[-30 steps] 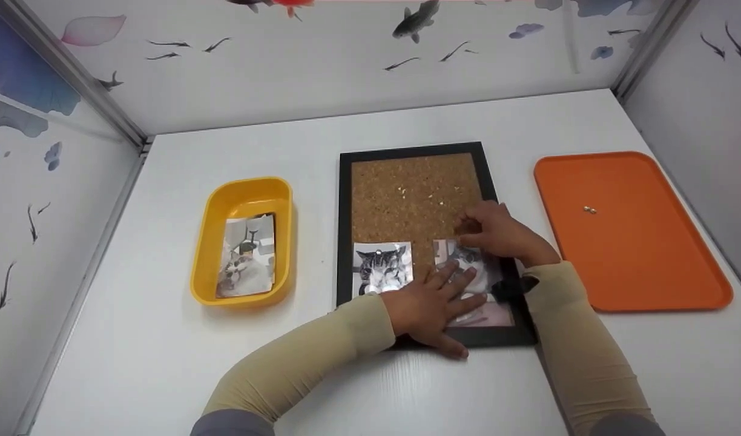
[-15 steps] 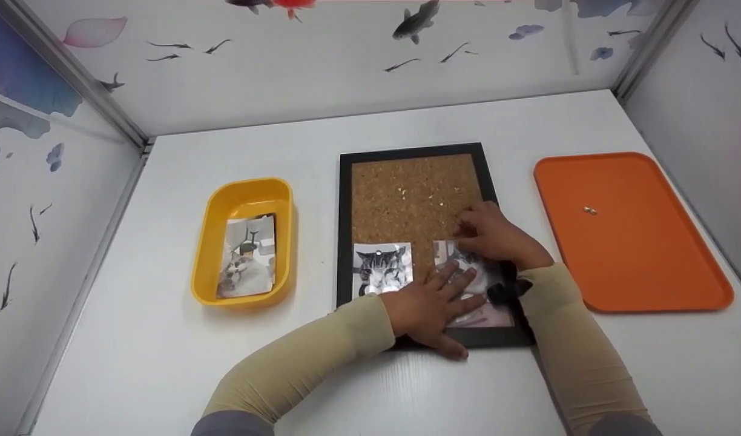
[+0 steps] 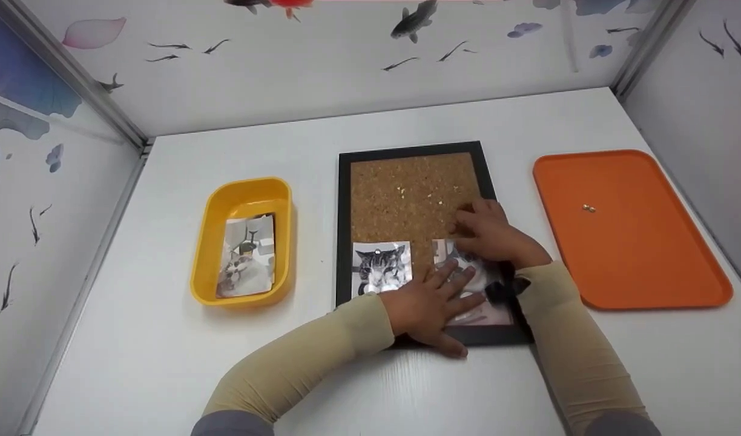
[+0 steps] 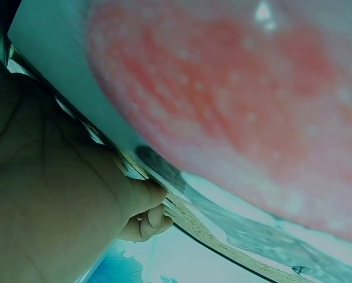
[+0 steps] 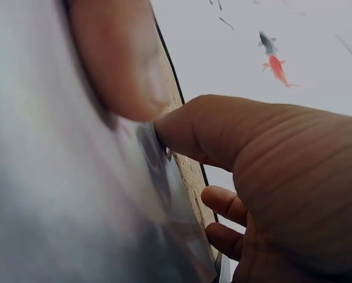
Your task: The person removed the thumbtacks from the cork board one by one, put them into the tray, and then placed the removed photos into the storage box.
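A cork board (image 3: 401, 175) in a black frame lies under both hands. My left hand (image 3: 431, 312) rests flat with fingers spread over a colour cat photo (image 3: 496, 313) at the board's lower right. At that photo's top edge, my right hand (image 3: 494, 236) presses with its thumb while its other fingers bend loosely over the cork. The right wrist view shows the thumb (image 5: 193, 127) straight against the photo; what lies beneath its tip is hidden. Beside it, a black-and-white cat photo (image 3: 382, 266) is fixed with a pin (image 3: 378, 251) near its top.
To the left stands a yellow bin (image 3: 201, 248) with a stack of photos (image 3: 246, 260) inside. An orange tray (image 3: 649, 242) lies at the right, bearing a pair of small shiny pins (image 3: 589, 209). Printed white panels (image 3: 322, 66) enclose the white table's back and sides.
My right hand has shifted slightly, its fingers settling lower over the cork at the photo's top edge. My left hand stays put.
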The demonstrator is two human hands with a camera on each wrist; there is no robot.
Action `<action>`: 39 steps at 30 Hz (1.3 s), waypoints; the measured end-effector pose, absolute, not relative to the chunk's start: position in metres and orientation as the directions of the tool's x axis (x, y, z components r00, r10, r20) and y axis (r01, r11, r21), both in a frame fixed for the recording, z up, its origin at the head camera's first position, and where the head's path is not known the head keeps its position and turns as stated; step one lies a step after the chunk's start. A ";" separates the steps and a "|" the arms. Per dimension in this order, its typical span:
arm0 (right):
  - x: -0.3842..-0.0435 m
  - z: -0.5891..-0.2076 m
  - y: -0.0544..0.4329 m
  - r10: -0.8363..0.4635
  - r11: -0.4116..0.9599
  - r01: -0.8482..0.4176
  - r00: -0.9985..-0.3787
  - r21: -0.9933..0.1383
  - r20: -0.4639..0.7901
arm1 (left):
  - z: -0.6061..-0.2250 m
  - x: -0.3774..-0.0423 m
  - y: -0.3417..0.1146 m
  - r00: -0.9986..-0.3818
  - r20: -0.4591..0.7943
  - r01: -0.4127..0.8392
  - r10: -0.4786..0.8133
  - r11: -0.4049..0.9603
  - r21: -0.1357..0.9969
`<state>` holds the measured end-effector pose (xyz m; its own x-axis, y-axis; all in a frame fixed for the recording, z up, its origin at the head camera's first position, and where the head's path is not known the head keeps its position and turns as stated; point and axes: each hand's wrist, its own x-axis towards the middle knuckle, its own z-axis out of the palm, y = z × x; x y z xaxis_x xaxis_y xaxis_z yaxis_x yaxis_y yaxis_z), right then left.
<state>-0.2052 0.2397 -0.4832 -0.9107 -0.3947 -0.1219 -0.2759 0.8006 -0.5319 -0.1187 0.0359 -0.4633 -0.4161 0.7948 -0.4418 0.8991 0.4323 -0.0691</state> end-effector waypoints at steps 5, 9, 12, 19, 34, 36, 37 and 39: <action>-0.206 -0.482 0.241 -0.398 0.796 -0.267 -0.907 -0.542 -0.137 | -0.464 -0.119 0.038 -0.424 -0.452 0.897 0.785 0.431 -0.093; -0.207 -0.481 0.243 -0.408 0.793 -0.277 -0.903 -0.543 -0.137 | -0.462 -0.120 0.038 -0.420 -0.448 0.899 0.789 0.428 -0.089; -0.207 -0.480 0.244 -0.414 0.793 -0.283 -0.900 -0.540 -0.138 | -0.460 -0.121 0.036 -0.411 -0.437 0.902 0.800 0.427 -0.066; -0.207 -0.480 0.245 -0.431 0.773 -0.303 -0.895 -0.558 -0.111 | -0.458 -0.122 0.032 -0.399 -0.426 0.905 0.812 0.422 -0.043; -0.207 -0.482 0.245 -0.440 0.769 -0.291 -0.887 -0.569 -0.141 | -0.463 -0.122 0.030 -0.392 -0.432 0.909 0.812 0.413 -0.047; -0.207 -0.481 0.245 -0.443 0.767 -0.297 -0.886 -0.568 -0.136 | -0.463 -0.122 0.029 -0.389 -0.430 0.910 0.814 0.412 -0.044; -0.207 -0.481 0.245 -0.445 0.767 -0.299 -0.886 -0.568 -0.134 | -0.463 -0.123 0.029 -0.388 -0.430 0.910 0.815 0.411 -0.042; -0.207 -0.481 0.246 -0.451 0.764 -0.307 -0.883 -0.568 -0.129 | -0.463 -0.123 0.028 -0.386 -0.429 0.911 0.817 0.410 -0.038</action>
<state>-0.2068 0.2455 -0.4806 -0.8832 -0.4509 -0.1286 -0.3073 0.7638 -0.5676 -0.1230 0.0284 -0.4628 -0.3861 0.8168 -0.4286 0.9111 0.4105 -0.0384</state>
